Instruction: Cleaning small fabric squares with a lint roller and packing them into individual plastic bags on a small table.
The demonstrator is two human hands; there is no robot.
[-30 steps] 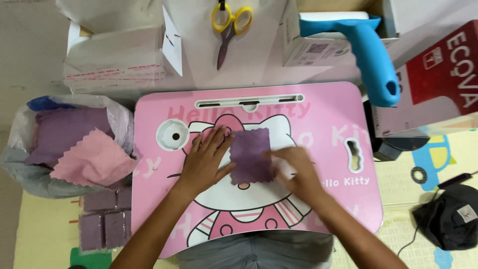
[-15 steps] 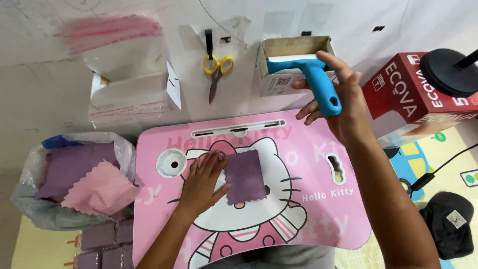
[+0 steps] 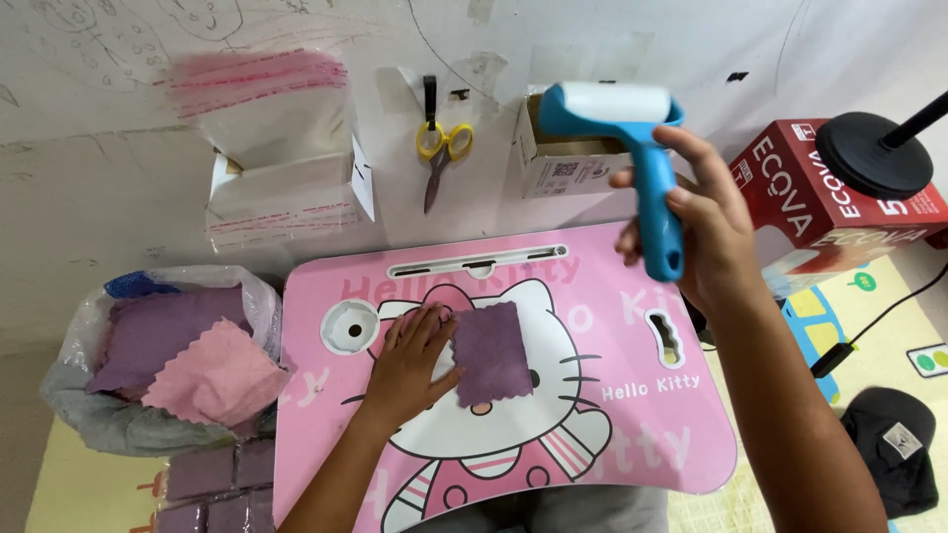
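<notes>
Purple cloth point(image 3: 491, 353), a small square with zigzag-cut edges, lay flat near the middle of the pink lap desk point(image 3: 652, 434), over the cartoon cat printed on its top. In the head view, the left hand point(image 3: 410, 367) rested palm down on the desk, fingers spread and flat, closed around nothing; its fingertips point(image 3: 441, 326) pressed the cloth's left edge. The right hand point(image 3: 706, 232) was raised above the desk's far right corner, its fingers wrapped firmly around the blue handle of a lint roller point(image 3: 632, 158). The roller's white drum pointed away from the person, up near the wall, well apart from the cloth.

Along the desk's far edge ran a long slot, with a round cup hole near the far left corner and a small cut-out handle near the right edge. Beyond the far edge, yellow-handled scissors point(image 3: 441, 158) hung against the white wall, between an open white box point(image 3: 286, 197) of clear bags on the left and a small cardboard box point(image 3: 563, 158) on the right. Off the desk's left edge sat a plastic bag point(image 3: 94, 395) holding purple and pink cloths point(image 3: 188, 360), with packed purple cloths point(image 3: 212, 484) below it. Off the right edge stood a red carton point(image 3: 839, 212) with a black round lamp base point(image 3: 874, 153) on top, and a black cap point(image 3: 894, 449) lay on the floor mat.
</notes>
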